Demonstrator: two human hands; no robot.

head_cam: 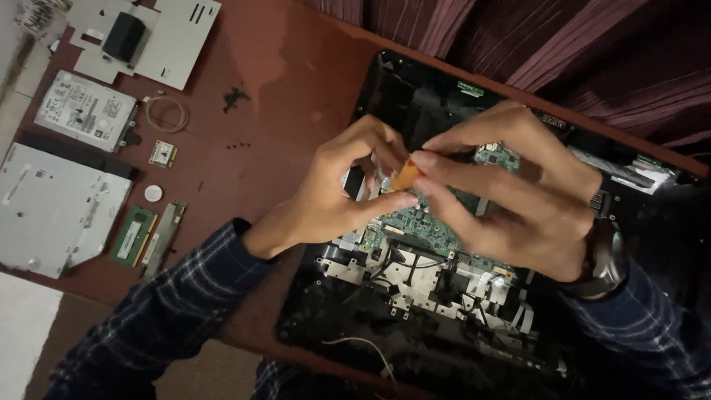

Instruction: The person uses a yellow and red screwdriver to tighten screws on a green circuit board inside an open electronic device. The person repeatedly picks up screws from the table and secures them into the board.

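An opened black laptop base point(333, 311) lies on a reddish-brown table, its green circuit board point(415, 218) and metal brackets exposed. My left hand point(344, 189) and my right hand point(511, 185) meet above the board. Both pinch a small orange piece point(406, 178) between their fingertips. What the piece is attached to is hidden by my fingers. A dark watch point(607, 255) sits on my right wrist.
Removed parts lie left of the laptop: a hard drive point(85, 111), a silver optical drive point(52, 207), a green memory stick point(133, 235), a coin cell point(152, 193), a small card point(162, 153), a wire loop point(166, 114), grey cover plates point(170, 41), loose screws point(235, 96).
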